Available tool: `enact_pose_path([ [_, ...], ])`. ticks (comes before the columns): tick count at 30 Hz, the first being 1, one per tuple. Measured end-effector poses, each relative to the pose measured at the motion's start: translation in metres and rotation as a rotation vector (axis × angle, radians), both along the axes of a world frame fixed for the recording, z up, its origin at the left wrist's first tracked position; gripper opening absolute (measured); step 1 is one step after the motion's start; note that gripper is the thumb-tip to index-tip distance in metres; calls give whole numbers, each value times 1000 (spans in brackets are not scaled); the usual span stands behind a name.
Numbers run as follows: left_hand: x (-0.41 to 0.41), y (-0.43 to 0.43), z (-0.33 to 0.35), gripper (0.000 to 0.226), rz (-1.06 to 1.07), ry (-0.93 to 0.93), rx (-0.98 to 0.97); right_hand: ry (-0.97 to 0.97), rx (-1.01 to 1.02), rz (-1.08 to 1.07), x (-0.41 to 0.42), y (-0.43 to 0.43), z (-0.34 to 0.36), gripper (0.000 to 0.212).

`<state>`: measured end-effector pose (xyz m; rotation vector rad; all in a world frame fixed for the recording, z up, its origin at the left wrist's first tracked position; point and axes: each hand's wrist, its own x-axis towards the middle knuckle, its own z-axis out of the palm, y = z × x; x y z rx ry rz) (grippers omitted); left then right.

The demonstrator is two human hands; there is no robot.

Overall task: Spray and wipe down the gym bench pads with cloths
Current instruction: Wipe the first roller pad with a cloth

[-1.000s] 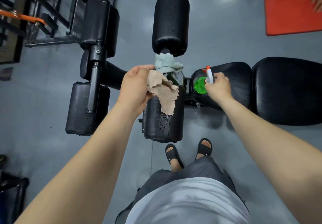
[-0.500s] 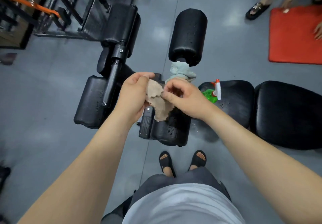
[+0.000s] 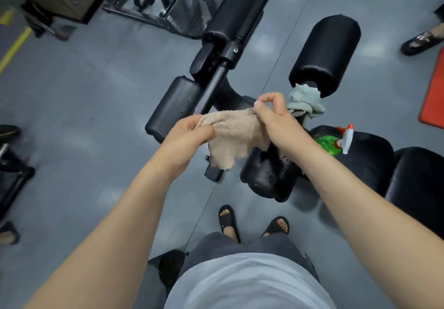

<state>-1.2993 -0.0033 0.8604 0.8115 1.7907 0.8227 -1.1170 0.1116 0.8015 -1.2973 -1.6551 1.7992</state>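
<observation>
Spreading step: the person holds the tan cloth [image 3: 233,138] stretched between both hands above the near roller [image 3: 266,176], which shows droplets; this reads as readying the cloth to wipe, with spraying done here
Left hand [image 3: 189,138]: fingers curled round the cloth's left end
Right hand [image 3: 276,121]: thumb and forefinger pinch the right end, the other fingers loosely bent
Next move: probably calls for gathering the cloth into one palm, then pressing it onto the wet roller and working round its curve
Cloths: two, the tan one in hand and a grey-green one [image 3: 304,102] bunched on the frame below the far roller [image 3: 326,51]
Bottle [image 3: 336,141]: one, green, on the seat pad [image 3: 367,159]
Pads: four rollers, two flat pads at right
</observation>
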Motion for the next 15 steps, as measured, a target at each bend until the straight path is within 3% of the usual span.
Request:
enact_pose_path([
  [5, -19, -22, -7, 19, 269, -105, 77, 109, 15, 306, -18, -19, -1, 48],
  [9, -39, -30, -10, 30, 328, 35, 111, -40, 243, 387, -38, -29, 1, 11],
  [10, -44, -32, -9, 40, 321, 6, 117, -57, 282, 379, -42, -32, 1, 4],
  [12, -58, -38, -9, 50, 216, -34, 95, -66, 315, 335, -51, -37, 0, 12],
  [15, -81, -46, -11, 33, -12, 2, -3, -41, 294, 247, -65, -43, 6, 14],
])
